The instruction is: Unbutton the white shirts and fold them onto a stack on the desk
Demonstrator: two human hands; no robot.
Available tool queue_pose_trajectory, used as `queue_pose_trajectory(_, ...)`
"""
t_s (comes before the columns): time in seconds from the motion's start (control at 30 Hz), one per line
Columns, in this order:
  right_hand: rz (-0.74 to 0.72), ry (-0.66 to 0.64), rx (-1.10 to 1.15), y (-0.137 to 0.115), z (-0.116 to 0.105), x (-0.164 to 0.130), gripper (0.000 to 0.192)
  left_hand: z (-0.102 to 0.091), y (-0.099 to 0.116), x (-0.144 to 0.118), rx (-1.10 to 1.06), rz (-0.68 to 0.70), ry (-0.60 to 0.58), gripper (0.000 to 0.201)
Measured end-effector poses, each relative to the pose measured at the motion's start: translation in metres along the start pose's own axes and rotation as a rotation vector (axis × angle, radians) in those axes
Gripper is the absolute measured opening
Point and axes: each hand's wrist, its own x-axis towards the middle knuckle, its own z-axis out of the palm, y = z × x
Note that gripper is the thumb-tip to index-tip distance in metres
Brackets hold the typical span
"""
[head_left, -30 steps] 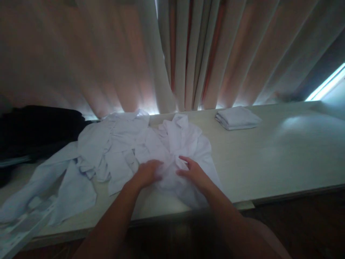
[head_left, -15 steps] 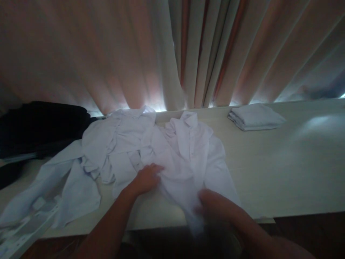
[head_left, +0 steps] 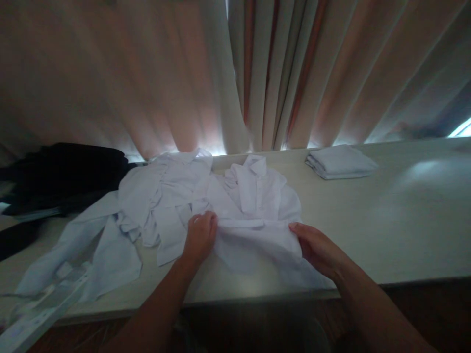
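A white collared shirt [head_left: 270, 196] lies on the table in front of me, its collar toward the curtain. My left hand [head_left: 202, 233] is closed on the left end of the shirt's raised lower edge. At the right end of that edge, my right hand [head_left: 314, 247] pinches the cloth between thumb and fingers. Between the two hands the fabric stretches nearly straight across, lifted off the table. Directly left, a rumpled white shirt [head_left: 176, 181] touches the one I hold, with a sleeve trailing toward the front left.
Black folded clothes [head_left: 69, 174] are piled at the far left. A folded white garment [head_left: 340, 162] rests at the back right of the pale table [head_left: 386, 235]. Curtains [head_left: 184, 73] hang behind it. A white slotted strip [head_left: 47, 309] juts in at the lower left.
My right hand has moved up and right, now pinching the shirt's lower part. My left hand has closed on the cloth. The lower edge has been raised and pulled straight.
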Motion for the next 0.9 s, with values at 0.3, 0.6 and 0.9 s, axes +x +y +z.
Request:
queue_pose_trajectory(0.3, -0.032, 0.105, -0.253, 0.016, -0.003, -0.009, 0.037, 0.004, -0.017, -0.038, -0.074, 0.100, -0.489, 0.044)
queue_pose_trajectory(0.6, -0.218, 0.134, -0.361, 0.043, 0.017, -0.005, 0.031, 0.000, 0.013, -0.052, -0.180, 0.113, -0.321, 0.042)
queue_pose_trajectory(0.9, -0.353, 0.198, -0.529, 0.057, 0.030, -0.008, 0.023, 0.015, 0.042, -0.067, -0.273, -0.002, -0.228, 0.030)
